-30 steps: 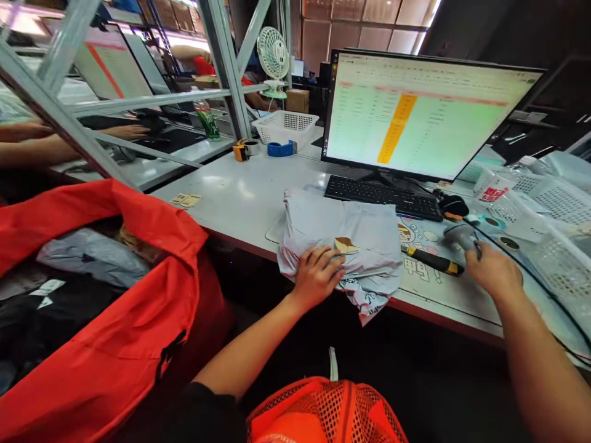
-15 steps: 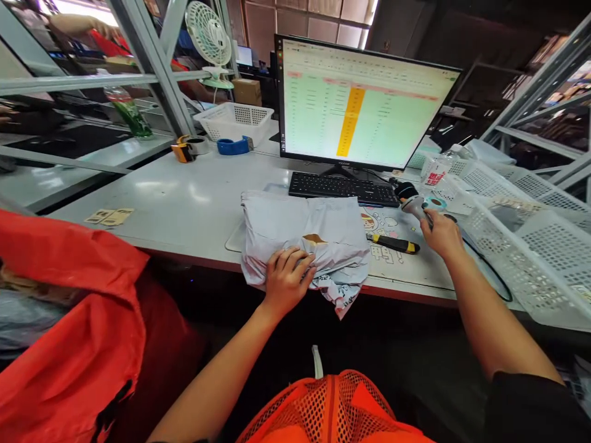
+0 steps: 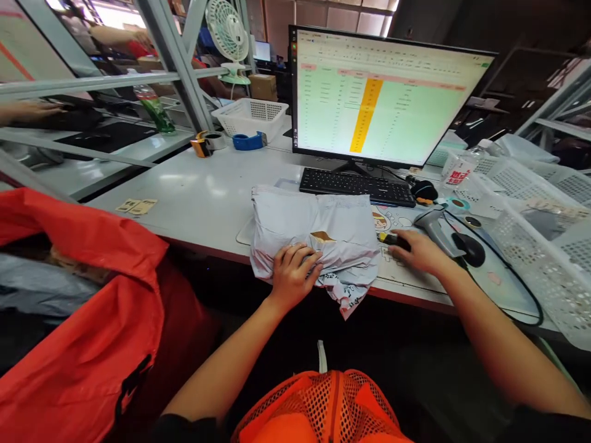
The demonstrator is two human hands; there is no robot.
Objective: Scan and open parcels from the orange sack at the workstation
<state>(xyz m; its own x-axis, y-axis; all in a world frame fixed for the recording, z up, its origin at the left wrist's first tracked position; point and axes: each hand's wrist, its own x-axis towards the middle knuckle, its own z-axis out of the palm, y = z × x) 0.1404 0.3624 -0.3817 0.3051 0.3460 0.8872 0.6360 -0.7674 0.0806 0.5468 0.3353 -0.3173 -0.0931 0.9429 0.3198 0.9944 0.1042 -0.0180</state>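
Observation:
A crumpled grey plastic parcel (image 3: 314, 221) lies on the white table (image 3: 203, 191) at its near edge, in front of the keyboard (image 3: 355, 184). My left hand (image 3: 293, 274) grips the parcel's near edge, fingers curled into the plastic. My right hand (image 3: 415, 253) rests on a yellow-and-black utility knife (image 3: 385, 239) on the printed desk mat, fingers closed over its handle; only the knife's tip end shows. A grey barcode scanner (image 3: 436, 223) lies on the table just behind my right hand, untouched.
A monitor (image 3: 383, 98) showing a spreadsheet stands behind the keyboard. White mesh baskets (image 3: 526, 227) crowd the right side. A red sack (image 3: 92, 295) with parcels stands at my left, and an orange mesh bag (image 3: 323, 406) sits below me. Tape rolls (image 3: 249, 141) lie far left. Another person's hand (image 3: 32, 111) works beyond the rack.
My right hand has let go of the scanner, which now lies on the table, and has moved left onto the utility knife. My left hand has stayed on the parcel.

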